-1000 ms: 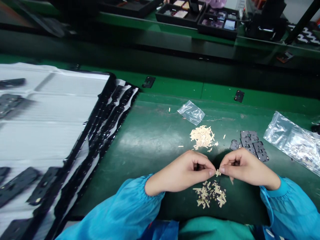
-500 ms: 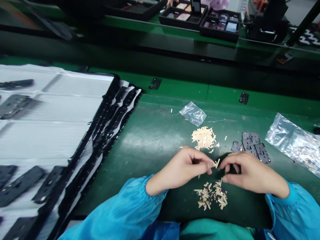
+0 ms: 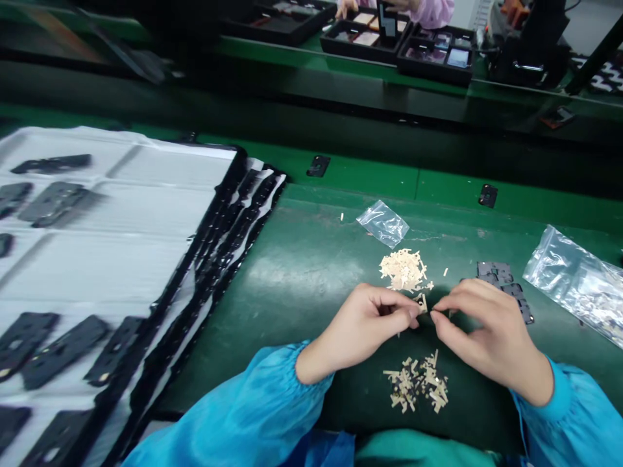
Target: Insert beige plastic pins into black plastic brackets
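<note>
Bench (image 3: 272, 311), green-topped; small pale piece (image 3: 421, 303) just on the near side of the cream pile (image 3: 403, 271).
Well left of pile: white-lined tray stack (image 3: 136, 259) holding black parts (image 3: 109, 363), ragged dark right edge slanting; green surface runs from that edge to pile. Beyond-left: loose black plate (image 3: 315, 170). Near-left: left hand (image 3: 357, 327), thumb and forefinger pinched on the piece. Just beyond pile: small clear bag (image 3: 383, 224). Near side, closer to bench front edge: mixed cream-and-dark heap (image 3: 407, 386). Far beyond: black trays (image 3: 433, 71), co-worker's pink sleeve (image 3: 435, 13); any markings too small to read. Near-right: right hand (image 3: 491, 331), thumb and forefinger almost together, can't tell if gripping. Right: black plates (image 3: 495, 268), partly hidden; farther right, larger clear bag (image 3: 567, 269).
</note>
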A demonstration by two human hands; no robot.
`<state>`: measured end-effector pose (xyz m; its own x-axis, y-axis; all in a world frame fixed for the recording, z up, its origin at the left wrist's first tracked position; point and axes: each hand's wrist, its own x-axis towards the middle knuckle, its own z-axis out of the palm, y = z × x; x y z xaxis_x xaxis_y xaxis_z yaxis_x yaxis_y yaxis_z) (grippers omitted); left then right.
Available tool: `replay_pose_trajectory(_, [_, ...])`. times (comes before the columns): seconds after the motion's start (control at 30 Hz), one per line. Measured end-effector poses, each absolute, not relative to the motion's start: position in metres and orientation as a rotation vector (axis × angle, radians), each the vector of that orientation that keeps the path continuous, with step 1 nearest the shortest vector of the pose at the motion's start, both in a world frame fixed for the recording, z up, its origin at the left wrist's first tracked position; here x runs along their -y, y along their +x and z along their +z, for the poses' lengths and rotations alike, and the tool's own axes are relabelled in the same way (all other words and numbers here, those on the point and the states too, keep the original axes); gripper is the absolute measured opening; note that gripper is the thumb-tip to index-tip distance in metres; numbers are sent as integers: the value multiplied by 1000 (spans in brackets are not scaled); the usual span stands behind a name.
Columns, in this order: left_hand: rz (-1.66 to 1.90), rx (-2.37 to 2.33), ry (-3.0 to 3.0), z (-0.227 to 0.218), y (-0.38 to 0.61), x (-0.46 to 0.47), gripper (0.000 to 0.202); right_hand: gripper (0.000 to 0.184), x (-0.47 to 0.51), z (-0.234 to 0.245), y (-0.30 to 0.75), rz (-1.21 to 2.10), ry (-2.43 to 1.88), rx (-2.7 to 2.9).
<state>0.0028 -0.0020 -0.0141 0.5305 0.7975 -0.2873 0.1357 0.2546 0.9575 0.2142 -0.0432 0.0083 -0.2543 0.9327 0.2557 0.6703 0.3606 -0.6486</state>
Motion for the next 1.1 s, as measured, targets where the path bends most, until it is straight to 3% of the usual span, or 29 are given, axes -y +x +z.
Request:
replay_pose_trajectory(0.13, [587, -964, 1294, -17, 3, 5, 18, 21, 47, 4, 205, 189, -1315, 2249])
replay_pose_trajectory(0.37, [558, -977, 1540, -13, 1, 9, 24, 34, 44, 2, 197, 43, -1325, 2352])
replay_pose_trajectory(0.93, [669, -982, 1707, -12, -1, 7, 17, 18, 26, -4, 207, 686, -1441, 2005])
replay_pose_trajectory(1.1, [673, -1050, 1449, -14, -3, 0, 13, 17, 18, -17, 212, 664, -1614, 1948])
